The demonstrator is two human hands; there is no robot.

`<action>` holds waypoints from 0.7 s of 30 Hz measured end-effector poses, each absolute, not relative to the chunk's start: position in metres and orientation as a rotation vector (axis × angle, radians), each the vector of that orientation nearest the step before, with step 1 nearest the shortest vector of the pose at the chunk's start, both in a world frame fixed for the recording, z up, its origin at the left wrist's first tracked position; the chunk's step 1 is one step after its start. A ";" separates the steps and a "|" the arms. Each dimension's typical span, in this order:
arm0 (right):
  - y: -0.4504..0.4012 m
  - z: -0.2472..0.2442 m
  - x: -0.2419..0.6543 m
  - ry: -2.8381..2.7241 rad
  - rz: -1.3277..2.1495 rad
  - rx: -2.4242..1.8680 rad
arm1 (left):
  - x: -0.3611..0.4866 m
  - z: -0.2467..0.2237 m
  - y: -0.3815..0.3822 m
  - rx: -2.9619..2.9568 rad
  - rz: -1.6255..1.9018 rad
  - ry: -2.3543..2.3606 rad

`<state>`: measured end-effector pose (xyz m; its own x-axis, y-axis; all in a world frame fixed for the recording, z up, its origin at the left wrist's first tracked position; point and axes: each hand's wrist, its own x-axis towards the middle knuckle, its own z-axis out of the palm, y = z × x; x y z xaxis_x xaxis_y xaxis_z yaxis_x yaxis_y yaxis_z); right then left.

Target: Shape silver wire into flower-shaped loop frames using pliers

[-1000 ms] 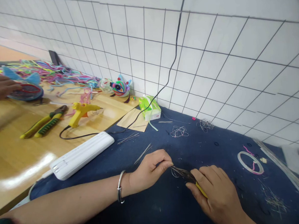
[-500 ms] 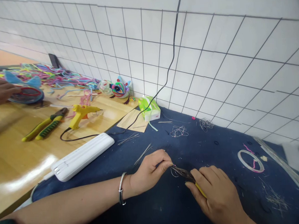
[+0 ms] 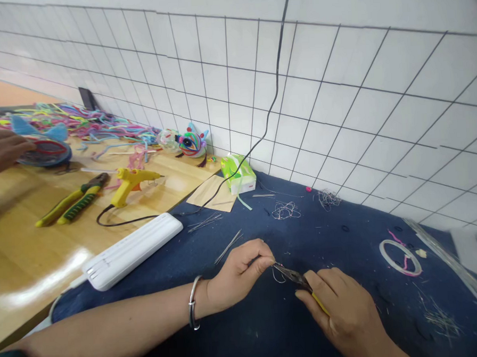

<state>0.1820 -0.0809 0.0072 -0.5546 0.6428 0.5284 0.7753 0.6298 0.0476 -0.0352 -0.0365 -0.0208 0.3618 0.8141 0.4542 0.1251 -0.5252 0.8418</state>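
Note:
My right hand (image 3: 343,306) is closed around the yellow handles of a pair of pliers (image 3: 292,276), whose dark jaws point up and left. The jaw tips meet the fingertips of my left hand (image 3: 243,271), which pinches a thin wire (image 3: 278,276). A small loop of that wire hangs below the jaws. The pinched end is hidden by the thumb and finger. Both hands are above a dark blue cloth (image 3: 266,326), with a few straight wire pieces (image 3: 228,246) lying just beyond the left hand.
On the wooden table at left are a yellow glue gun (image 3: 130,185), cutters (image 3: 74,200), colourful pipe cleaners (image 3: 111,126) and another person's hand (image 3: 1,151). A white power strip (image 3: 134,250), tissue pack (image 3: 238,173), wire tangle (image 3: 286,210), white ring (image 3: 400,258) and wire scraps (image 3: 441,319) surround my hands.
The pliers' jaws have turned slightly in my right hand's grip. My left hand holds its place. The other person's hand at far left has shifted a little.

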 end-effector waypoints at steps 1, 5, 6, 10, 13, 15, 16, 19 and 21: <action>-0.080 0.006 0.183 -2.376 -0.336 -1.121 | -0.035 -0.021 -0.036 1.887 1.201 0.811; -0.079 0.001 0.184 -2.316 -0.151 -1.119 | -0.036 -0.019 -0.037 1.853 1.209 0.787; -0.079 0.001 0.184 -2.304 -0.099 -1.121 | -0.036 -0.019 -0.037 1.848 1.213 0.783; -0.079 0.000 0.184 -2.293 0.097 -1.158 | -0.037 -0.020 -0.038 1.845 1.221 0.770; -0.080 0.000 0.184 -2.313 -0.060 -1.151 | -0.038 -0.020 -0.038 1.864 1.238 0.765; -0.080 0.000 0.185 -2.344 -0.285 -1.125 | -0.039 -0.019 -0.037 1.903 1.243 0.750; -0.080 0.001 0.186 -2.363 -0.395 -1.110 | -0.040 -0.018 -0.036 1.931 1.235 0.735; -0.078 0.004 0.190 -2.388 -0.664 -1.051 | -0.043 -0.013 -0.033 2.016 1.189 0.674; -0.077 0.006 0.193 -2.398 -0.777 -1.014 | -0.044 -0.009 -0.031 2.053 1.175 0.667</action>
